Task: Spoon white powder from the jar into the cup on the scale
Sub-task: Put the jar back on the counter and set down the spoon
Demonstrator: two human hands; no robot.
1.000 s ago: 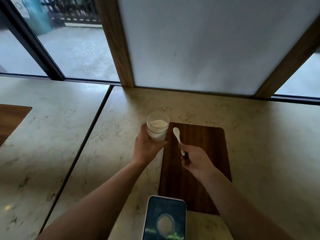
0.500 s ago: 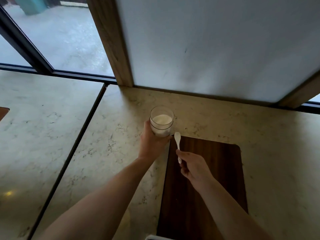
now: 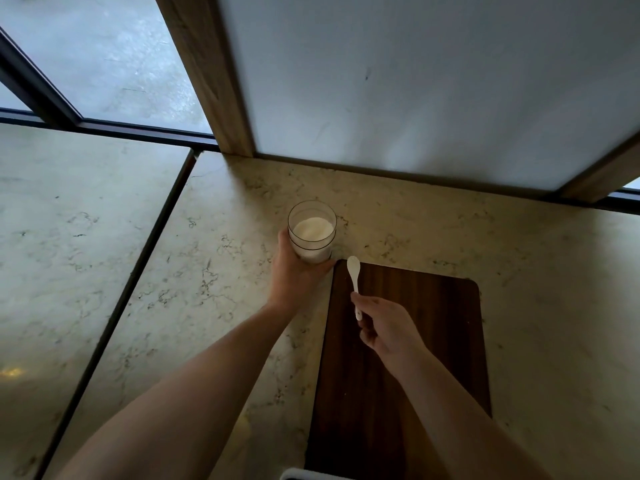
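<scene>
A clear glass jar (image 3: 312,233) holding white powder stands upright on the marble counter (image 3: 214,271), just past the far left corner of a dark wooden board (image 3: 408,341). My left hand (image 3: 294,275) wraps around the jar's near side. My right hand (image 3: 388,327) pinches the handle of a small white spoon (image 3: 354,278) over the board, its bowl pointing away and lying just right of the jar. The spoon bowl looks empty. No cup or scale shows, apart from a pale device edge (image 3: 308,474) at the bottom.
A white wall panel (image 3: 433,81) framed by wooden posts (image 3: 207,74) rises behind the counter. Windows lie to the left. A dark seam (image 3: 138,271) splits the counter into two slabs.
The view has tilted up and closer; the device with the screen has slid almost out of the bottom of the frame. Both hands keep their hold on jar and spoon.
</scene>
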